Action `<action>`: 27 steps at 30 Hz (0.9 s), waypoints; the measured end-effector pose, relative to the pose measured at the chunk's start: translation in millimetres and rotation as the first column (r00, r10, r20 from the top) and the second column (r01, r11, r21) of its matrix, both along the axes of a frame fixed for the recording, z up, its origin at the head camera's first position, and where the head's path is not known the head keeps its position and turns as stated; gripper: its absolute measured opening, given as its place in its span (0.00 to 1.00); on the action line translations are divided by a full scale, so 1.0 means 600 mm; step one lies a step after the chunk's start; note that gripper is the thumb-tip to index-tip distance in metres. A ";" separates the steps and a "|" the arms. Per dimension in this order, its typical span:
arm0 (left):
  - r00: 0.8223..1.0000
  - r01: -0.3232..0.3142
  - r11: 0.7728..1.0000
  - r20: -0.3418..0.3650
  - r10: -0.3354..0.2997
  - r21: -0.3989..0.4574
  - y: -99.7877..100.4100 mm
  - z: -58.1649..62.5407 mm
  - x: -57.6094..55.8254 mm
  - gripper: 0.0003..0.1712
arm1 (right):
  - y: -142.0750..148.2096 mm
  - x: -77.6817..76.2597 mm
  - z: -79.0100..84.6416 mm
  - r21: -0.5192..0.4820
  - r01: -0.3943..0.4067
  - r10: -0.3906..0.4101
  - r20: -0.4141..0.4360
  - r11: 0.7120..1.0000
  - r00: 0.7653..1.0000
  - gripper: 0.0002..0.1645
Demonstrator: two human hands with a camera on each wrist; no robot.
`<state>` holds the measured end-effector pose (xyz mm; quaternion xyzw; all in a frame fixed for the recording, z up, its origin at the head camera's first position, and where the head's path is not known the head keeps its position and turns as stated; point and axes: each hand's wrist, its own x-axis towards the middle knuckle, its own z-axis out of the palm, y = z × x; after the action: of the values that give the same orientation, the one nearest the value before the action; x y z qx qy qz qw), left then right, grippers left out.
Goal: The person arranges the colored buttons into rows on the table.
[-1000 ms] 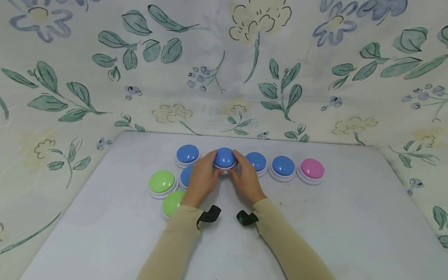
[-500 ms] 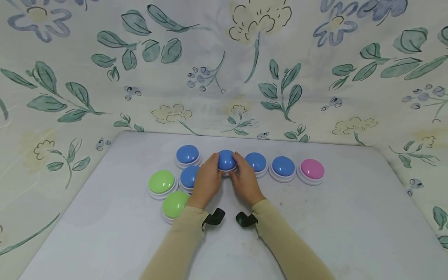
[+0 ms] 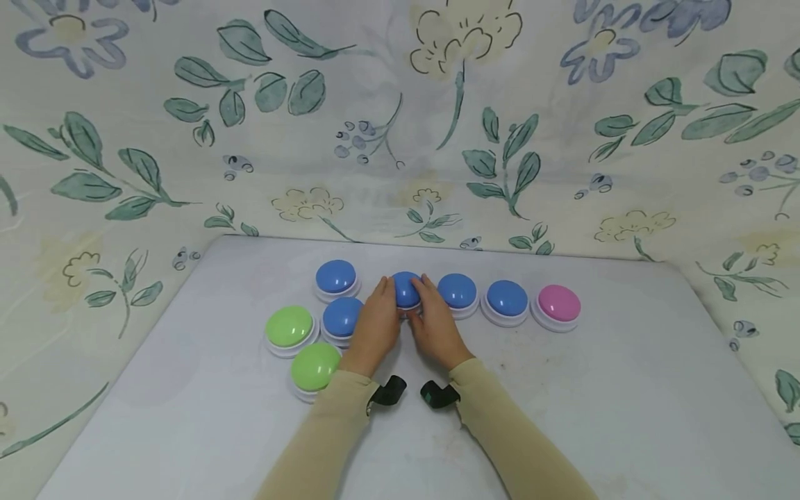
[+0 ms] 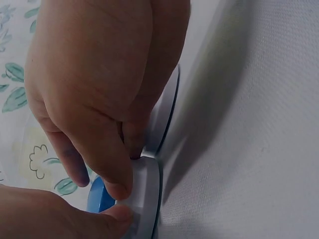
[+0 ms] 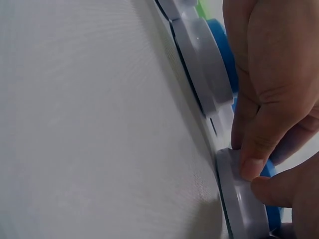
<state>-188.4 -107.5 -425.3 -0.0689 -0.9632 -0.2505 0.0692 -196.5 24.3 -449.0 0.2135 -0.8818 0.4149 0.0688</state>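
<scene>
Left grip (image 3: 377, 319) and right grip (image 3: 439, 323) hold one blue button (image 3: 407, 288) by its white base (image 4: 144, 191); from here it looks low at the bench (image 3: 625, 403), between them, neither nearer, just left of its blue neighbour (image 3: 457, 290)

Left hand (image 5: 279, 64) comes down from upper right; right hand (image 5: 306, 191) enters at lower right, cropped by the edge. Thumb tips just beside each other, both on the white base of the lower button (image 5: 241, 204); its blue dome is partly covered by the hands. Middle button (image 5: 202, 64): white base, blue dome partly behind the left hand, apart from the lower button. Top button (image 5: 177, 7): cropped, white base; a green patch (image 5: 201, 10) shows beside it. White table (image 5: 94, 124) fills the left side, finely textured. Shadow lies near the lower button.
</scene>
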 end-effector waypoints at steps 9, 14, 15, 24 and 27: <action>0.999 0.009 1.000 0.042 -0.009 -0.015 0.003 -0.005 0.003 0.32 | -0.001 0.006 -0.002 0.005 -0.014 0.014 0.036 1.000 0.999 0.35; 1.000 0.014 1.000 0.024 -0.013 -0.020 0.002 -0.009 0.005 0.32 | -0.004 0.009 -0.005 -0.015 -0.017 0.017 0.042 1.000 0.999 0.35; 1.000 0.014 1.000 0.021 -0.013 -0.021 0.001 -0.010 0.005 0.32 | -0.004 0.010 -0.006 -0.017 -0.017 0.018 0.035 1.000 0.999 0.35; 1.000 0.022 1.000 -0.005 -0.022 0.001 -0.008 0.006 0.006 0.33 | -0.010 0.012 -0.007 -0.017 -0.020 0.019 -0.029 1.000 0.999 0.34; 1.000 0.017 0.999 -0.016 -0.016 0.035 -0.014 0.027 0.005 0.33 | -0.011 0.012 0.000 -0.030 -0.024 0.022 -0.064 0.999 0.998 0.33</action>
<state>-185.4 -115.8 -408.9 -0.0775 -0.9575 -0.2675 0.0757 -189.5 17.7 -448.8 0.2355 -0.8701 0.4223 0.0954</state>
